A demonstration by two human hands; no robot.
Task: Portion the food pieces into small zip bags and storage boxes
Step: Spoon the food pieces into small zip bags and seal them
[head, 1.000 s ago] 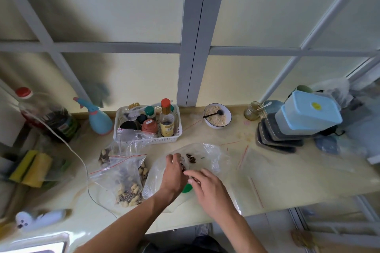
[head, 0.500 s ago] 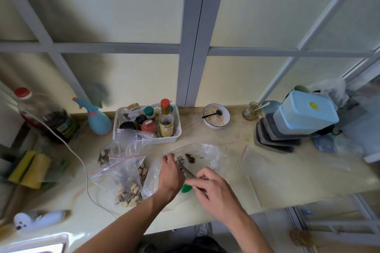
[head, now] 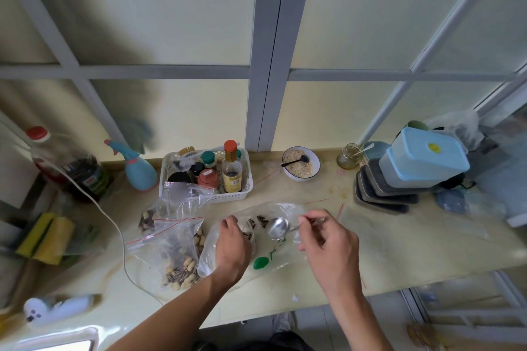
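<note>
A white basket (head: 242, 194) stands at the back of the table (head: 399, 259), holding a red-capped sauce bottle (head: 232, 169), a green-capped jar (head: 208, 158), a red-lidded jar (head: 208, 178) and a brush (head: 186, 155). Left of it is a blue spray bottle (head: 137, 168), and further left a big bottle (head: 65, 165) with a red cap and dark contents. A white cable (head: 114, 222) runs across the table. Yellow sponges (head: 47, 236) lie at the far left, and a white toy (head: 54, 309) near the front corner. Right of the basket sits a bowl (head: 301, 164) of grains with a dark spoon (head: 295, 161) in it, then a small glass jar (head: 348, 156).
</note>
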